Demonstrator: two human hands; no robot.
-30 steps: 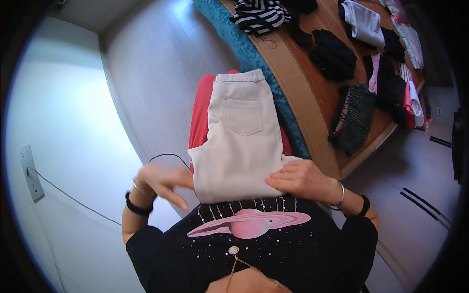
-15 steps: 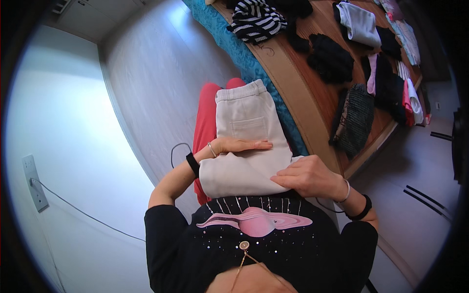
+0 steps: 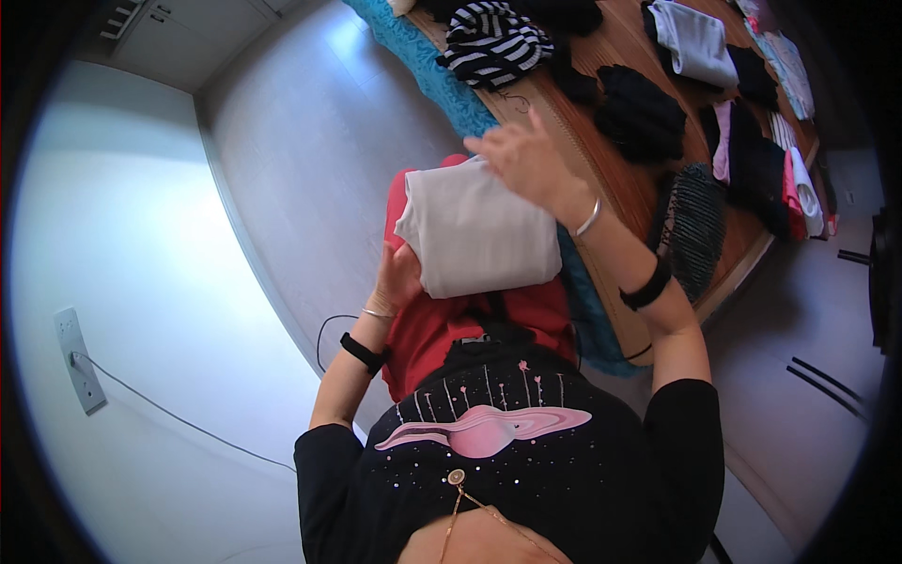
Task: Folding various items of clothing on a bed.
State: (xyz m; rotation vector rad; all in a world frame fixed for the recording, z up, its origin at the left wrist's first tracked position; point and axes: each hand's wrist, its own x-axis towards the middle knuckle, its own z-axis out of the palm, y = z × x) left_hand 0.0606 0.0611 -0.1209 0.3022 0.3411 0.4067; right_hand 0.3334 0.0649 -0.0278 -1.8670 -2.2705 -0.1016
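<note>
A pair of light beige trousers (image 3: 484,230) lies across my lap, folded into a thick, compact bundle. My left hand (image 3: 400,275) holds the bundle at its left edge, with most of its fingers hidden by the cloth. Over the far right corner is my right hand (image 3: 531,164), its fingers spread and no cloth in its grasp; whether it touches the fabric I cannot tell. Red trousers (image 3: 427,343) cover my legs beneath the bundle.
To the right, a wooden bed platform (image 3: 615,221) bears a striped black and white garment (image 3: 496,45), a black bundle (image 3: 641,113), a dark green knit (image 3: 695,230) and folded white clothing (image 3: 695,45). A teal cloth (image 3: 413,56) edges it. A wall socket (image 3: 80,362) holds a cable.
The trousers' waistband end has been folded over, making a shorter bundle farther from my body. My left hand moved to its left edge; my right hand let go and rose to the far corner.
</note>
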